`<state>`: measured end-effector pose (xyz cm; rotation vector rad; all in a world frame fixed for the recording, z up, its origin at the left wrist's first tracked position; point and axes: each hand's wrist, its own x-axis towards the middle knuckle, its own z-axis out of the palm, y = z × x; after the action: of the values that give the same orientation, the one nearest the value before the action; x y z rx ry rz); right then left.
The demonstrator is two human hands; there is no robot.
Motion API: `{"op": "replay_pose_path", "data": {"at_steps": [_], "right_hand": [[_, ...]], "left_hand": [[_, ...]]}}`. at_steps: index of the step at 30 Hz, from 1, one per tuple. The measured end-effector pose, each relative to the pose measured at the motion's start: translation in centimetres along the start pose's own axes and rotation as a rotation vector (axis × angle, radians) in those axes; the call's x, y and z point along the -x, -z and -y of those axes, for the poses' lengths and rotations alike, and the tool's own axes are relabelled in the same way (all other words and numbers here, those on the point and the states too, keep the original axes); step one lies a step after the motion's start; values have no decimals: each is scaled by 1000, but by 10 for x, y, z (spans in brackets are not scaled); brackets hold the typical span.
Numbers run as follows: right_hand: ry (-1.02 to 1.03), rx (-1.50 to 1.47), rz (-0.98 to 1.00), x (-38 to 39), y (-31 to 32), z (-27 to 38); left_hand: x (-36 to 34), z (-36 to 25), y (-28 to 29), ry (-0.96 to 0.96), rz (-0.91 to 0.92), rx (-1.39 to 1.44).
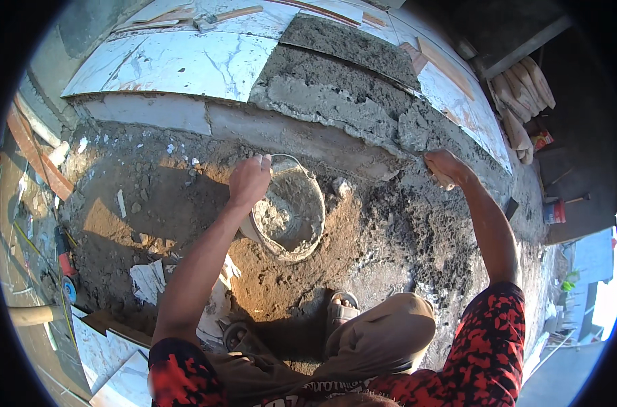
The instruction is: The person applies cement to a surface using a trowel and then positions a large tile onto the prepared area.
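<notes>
A bucket [308,251] with wet grey mortar [281,214] inside stands on the dirt in front of me, its wire handle raised at the far side. My left hand [250,179] is closed on the bucket's left rim. At the right, my right hand [448,167] is wrapped round the light handle of a trowel [445,181]; its blade is hard to make out against the grey mortar. This hand is by the right end of a ledge, where a thick band of wet mortar [322,102] lies along the edge.
White marbled tiles [200,61] cover the ledge's left part; wood strips [447,68] lie at its right. An angle grinder [67,275] with a blue disc rests at the left. More tiles [111,359] are at lower left. Sacks [522,91] and a small bucket [554,211] stand at right.
</notes>
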<state>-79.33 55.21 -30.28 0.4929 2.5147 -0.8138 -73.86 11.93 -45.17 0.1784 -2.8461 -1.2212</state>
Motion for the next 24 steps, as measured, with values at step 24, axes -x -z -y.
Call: {"op": "replay_pose_path", "data": {"at_steps": [24], "right_hand": [[289, 752, -227, 50, 30, -43]], "left_hand": [[4, -17, 6, 28, 36, -46]]}}
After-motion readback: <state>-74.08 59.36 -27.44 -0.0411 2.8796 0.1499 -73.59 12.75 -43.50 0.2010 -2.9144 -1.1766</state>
